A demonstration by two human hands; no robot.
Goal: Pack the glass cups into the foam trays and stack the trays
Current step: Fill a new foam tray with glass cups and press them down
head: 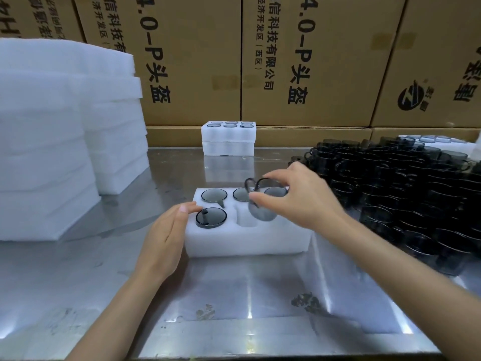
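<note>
Right hand point(302, 196) pinching smoky grey glass cup point(261, 208), holding it tilted over empty middle front pocket of white rectangular foam tray point(247, 241). Left hand point(166, 235), fingers straight, resting against tray's left side on steel table point(234, 295).

Packing warehouse, stacked cartons point(192, 61), foam stacks point(52, 139)

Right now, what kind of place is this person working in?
Probably a packing room in a warehouse or factory. Big cardboard boxes line the back, white foam trays are piled high, and lots of dark glass cups wait on a metal table.
</note>
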